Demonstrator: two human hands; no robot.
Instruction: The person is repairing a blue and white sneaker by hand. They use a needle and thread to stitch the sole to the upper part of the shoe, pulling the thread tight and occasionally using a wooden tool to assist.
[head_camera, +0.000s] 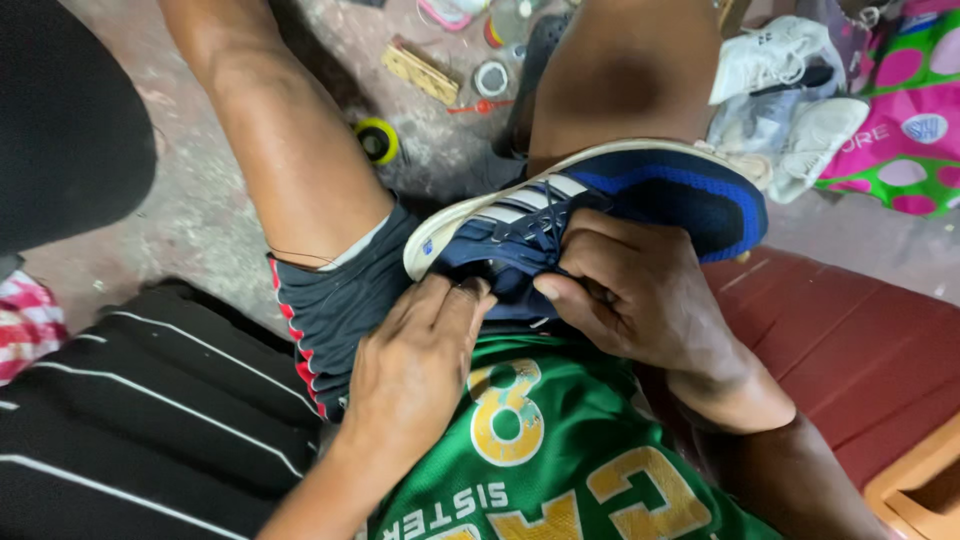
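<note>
A blue sports shoe (660, 190) with white stripes and a pale sole lies on its side across my lap, toe pointing right. My right hand (630, 290) grips its tongue and lace area from above. My left hand (420, 360) presses its fingertips into the shoe's opening near the heel. Both hands touch the shoe, just above my green jersey (560, 450).
My bare knees frame the shoe. On the concrete floor lie a yellow-and-black roll (378, 140), a wooden brush (420, 72) and a small round tin (491, 78). White shoes (790, 80) sit by a pink-and-green bag (910, 120). A red bench (850, 330) is at right, a black striped bag (150, 400) at left.
</note>
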